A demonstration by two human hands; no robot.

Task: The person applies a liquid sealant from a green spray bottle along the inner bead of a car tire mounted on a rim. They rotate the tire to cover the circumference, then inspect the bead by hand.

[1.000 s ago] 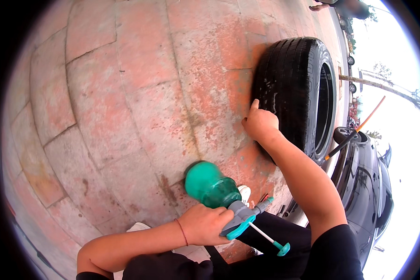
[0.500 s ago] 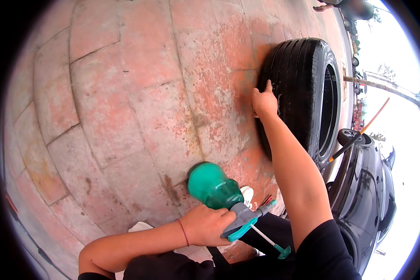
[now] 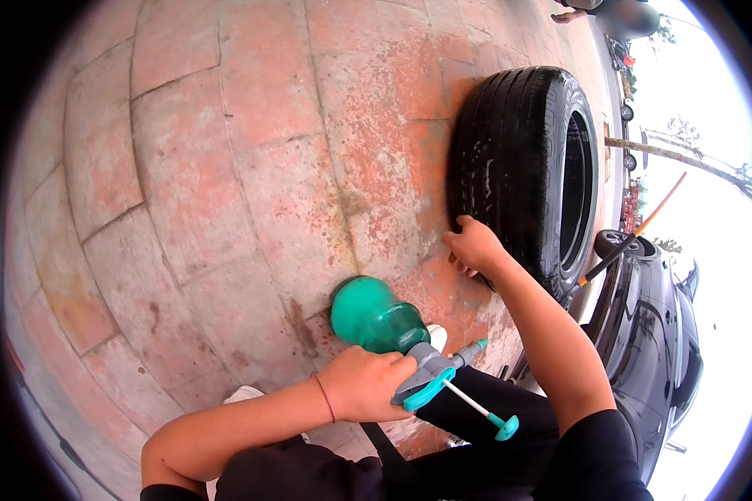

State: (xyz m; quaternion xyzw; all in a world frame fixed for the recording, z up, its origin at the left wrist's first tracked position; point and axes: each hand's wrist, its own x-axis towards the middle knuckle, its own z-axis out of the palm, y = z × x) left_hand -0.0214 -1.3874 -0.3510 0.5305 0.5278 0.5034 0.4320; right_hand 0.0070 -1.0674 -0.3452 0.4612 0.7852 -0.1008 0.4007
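My left hand (image 3: 366, 382) is wrapped round the grey neck of a green pump sprayer (image 3: 376, 313), which hangs tilted with its rounded tank pointing away from me. A white plunger rod with a teal T-handle sticks out toward my right side, and the nozzle points right. A black car tyre (image 3: 505, 163) without a rim stands upright on the paving. My right hand (image 3: 476, 245) is at the near part of its tread, fingers loosely bent and apart, with nothing held. Whether the fingertips touch the rubber is hard to tell. Pale wet-looking flecks show on the tread.
Worn red and grey paving (image 3: 267, 209) spreads to the left. A dark car (image 3: 651, 351) stands at the right, with an orange and black pole (image 3: 635, 234) by it. Another person's hand (image 3: 568, 16) shows at the far top. My white shoes (image 3: 437, 336) are below me.
My right hand has come back toward me along the tread, and its pointing finger has bent. The tyre sits slightly further left in view. My left hand keeps its hold on the sprayer.
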